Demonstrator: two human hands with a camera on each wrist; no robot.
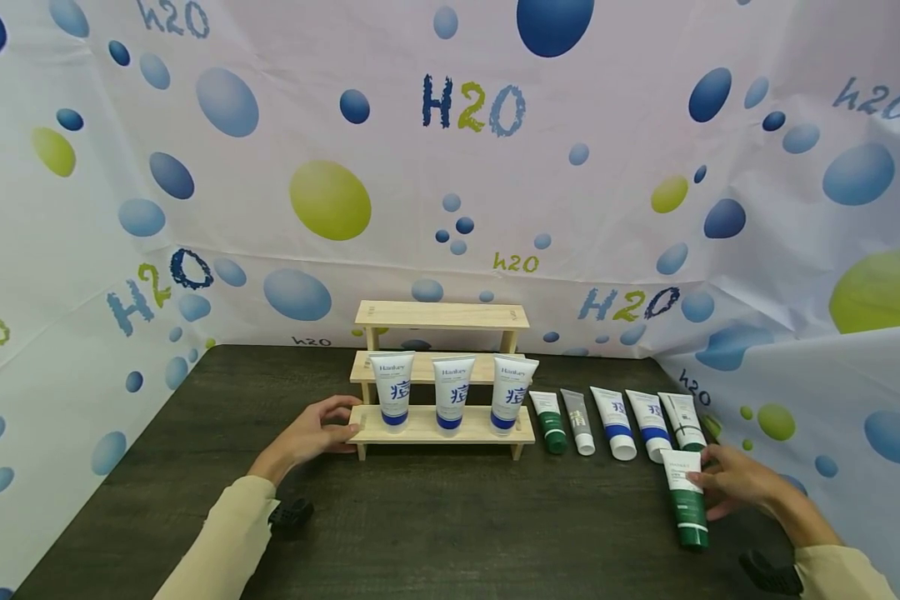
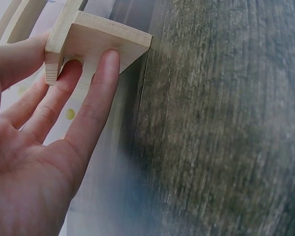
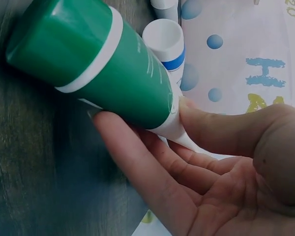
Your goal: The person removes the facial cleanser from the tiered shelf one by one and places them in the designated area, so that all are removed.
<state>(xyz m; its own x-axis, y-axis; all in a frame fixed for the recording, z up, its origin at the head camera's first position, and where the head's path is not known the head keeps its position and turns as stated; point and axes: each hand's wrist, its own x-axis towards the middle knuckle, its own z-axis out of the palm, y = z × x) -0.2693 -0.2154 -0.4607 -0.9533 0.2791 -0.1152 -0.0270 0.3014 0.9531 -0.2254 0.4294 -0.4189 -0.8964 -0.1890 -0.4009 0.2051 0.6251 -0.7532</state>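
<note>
My left hand [image 1: 317,429] holds the left end of a three-tier wooden display stand [image 1: 441,433]. In the left wrist view its thumb lies against the tier's edge and its fingers [image 2: 105,78] reach along the underside. Three white tubes with blue bands, a left one [image 1: 393,387], a middle one [image 1: 452,392] and a right one [image 1: 512,392], stand cap down on the lowest tier. At the right, my right hand [image 1: 742,479] pinches a green-and-white squeeze tube [image 1: 687,500], thumb on one side and fingers on the other, its green cap pointing toward me.
Right of the stand several tubes lie in a row: a small green-and-white one [image 1: 549,421], a grey one [image 1: 578,421], two white-and-blue ones [image 1: 613,421] and another green-and-white one [image 1: 682,417]. A dotted curtain [image 1: 390,283] encloses the dark table [image 1: 450,525].
</note>
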